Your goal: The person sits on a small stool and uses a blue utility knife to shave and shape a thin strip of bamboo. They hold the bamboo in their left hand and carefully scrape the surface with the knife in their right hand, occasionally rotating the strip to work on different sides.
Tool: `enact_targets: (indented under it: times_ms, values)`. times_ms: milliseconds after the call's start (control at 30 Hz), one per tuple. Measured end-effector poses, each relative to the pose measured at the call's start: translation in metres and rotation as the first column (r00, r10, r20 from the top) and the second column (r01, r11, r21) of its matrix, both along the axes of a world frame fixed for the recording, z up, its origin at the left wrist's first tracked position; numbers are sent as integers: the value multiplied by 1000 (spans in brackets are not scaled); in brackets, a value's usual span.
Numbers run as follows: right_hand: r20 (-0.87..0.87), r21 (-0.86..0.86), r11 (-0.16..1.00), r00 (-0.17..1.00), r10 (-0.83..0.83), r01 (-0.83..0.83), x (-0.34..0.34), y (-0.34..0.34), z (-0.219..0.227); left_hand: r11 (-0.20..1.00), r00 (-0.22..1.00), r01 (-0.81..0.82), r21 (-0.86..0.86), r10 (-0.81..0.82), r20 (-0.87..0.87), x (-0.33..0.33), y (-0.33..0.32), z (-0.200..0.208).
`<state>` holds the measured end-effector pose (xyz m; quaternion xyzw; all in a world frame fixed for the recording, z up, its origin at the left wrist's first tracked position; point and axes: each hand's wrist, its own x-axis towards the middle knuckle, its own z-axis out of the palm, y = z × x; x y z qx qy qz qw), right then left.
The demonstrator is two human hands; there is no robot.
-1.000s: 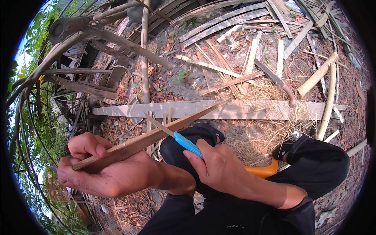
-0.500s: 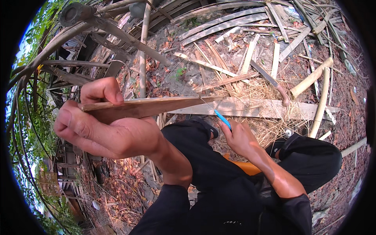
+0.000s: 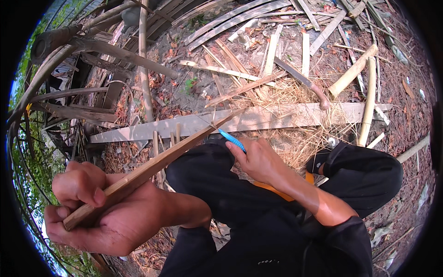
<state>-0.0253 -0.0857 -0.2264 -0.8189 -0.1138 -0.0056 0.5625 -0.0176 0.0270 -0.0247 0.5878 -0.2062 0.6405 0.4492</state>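
My left hand (image 3: 117, 233) is closed around the thick end of a long wooden strip (image 3: 157, 166), at the lower left. The strip slants up and away to the right, narrowing to a pointed tip. My right hand (image 3: 262, 160) grips a small knife by its blue handle (image 3: 232, 140). The knife's thin blade points up and left and crosses the strip close to its tip; whether the edge bites into the wood I cannot tell. Beneath the tip lies a long flat board (image 3: 170, 125) on the ground.
Beyond the board lie a machete with a dark curved blade (image 3: 293, 72), straw-like shavings (image 3: 286, 96) and loose wooden slats (image 3: 272, 50). Bamboo poles (image 3: 354, 71) rest at the right. At the left stand an upright pole (image 3: 144, 64) and a stack of old timber (image 3: 99, 90).
My left hand has dropped lower and nearer, tilting the strip from almost level to a steep slant. The knife has shifted left a little. The head view has turned slightly.
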Motion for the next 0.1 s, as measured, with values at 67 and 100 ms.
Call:
enact_targets:
  times_ms: [67, 100]
  values:
    - [-12, -49, 999, 1000, -8, 8, 3, -2, -7, 998, 999, 29, 50, -28, -27, 4, 5, -2]
    - [-29, -65, 998, 999, -16, 14, 6, -1, -7, 985, 993, 112, 132, -105, -63, 0, 15, -1]
